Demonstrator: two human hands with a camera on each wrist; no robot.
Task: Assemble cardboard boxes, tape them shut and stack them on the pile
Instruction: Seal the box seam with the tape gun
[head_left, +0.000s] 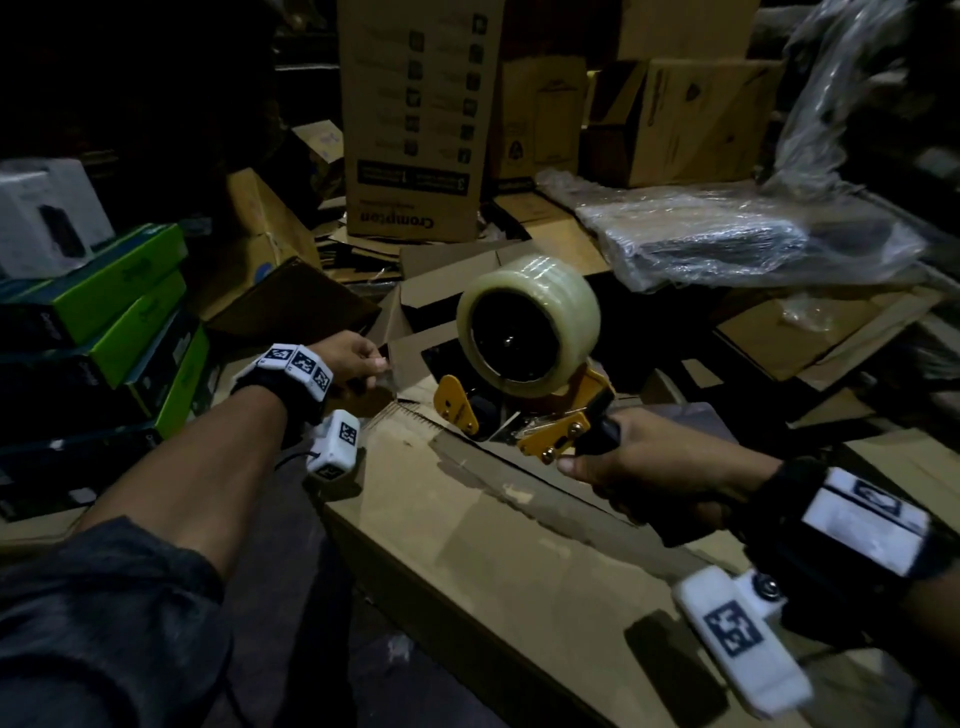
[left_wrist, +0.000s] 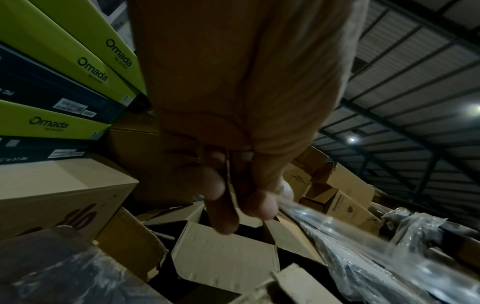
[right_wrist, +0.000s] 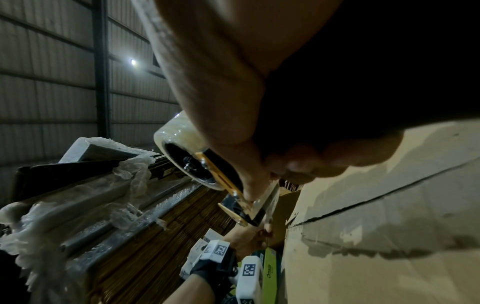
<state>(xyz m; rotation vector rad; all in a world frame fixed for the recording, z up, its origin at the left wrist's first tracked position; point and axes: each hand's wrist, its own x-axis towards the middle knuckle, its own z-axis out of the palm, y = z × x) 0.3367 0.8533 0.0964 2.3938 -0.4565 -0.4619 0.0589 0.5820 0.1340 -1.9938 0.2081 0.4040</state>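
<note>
1. The right hand (head_left: 644, 462) is wrapped round the handle of the yellow dispenser (head_left: 519, 410), which holds the clear roll (head_left: 530, 322) above the far end of the box (head_left: 519, 561).
2. The left hand (head_left: 356, 358) pinches the loose end of the tape (left_wrist: 324, 224) between thumb and fingers, just past the box's far edge.
3. The box lies flat under both arms, its centre seam (right_wrist: 376, 201) open.
4. Green cartons (head_left: 135, 312) sit stacked to the left.

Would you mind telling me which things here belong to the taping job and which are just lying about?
In use:
- tape dispenser, held by the right hand
- tape end, pinched by the left hand
- large cardboard box

Lying about:
- green Omada boxes
- Crompton carton
- plastic-wrapped bundle
</note>
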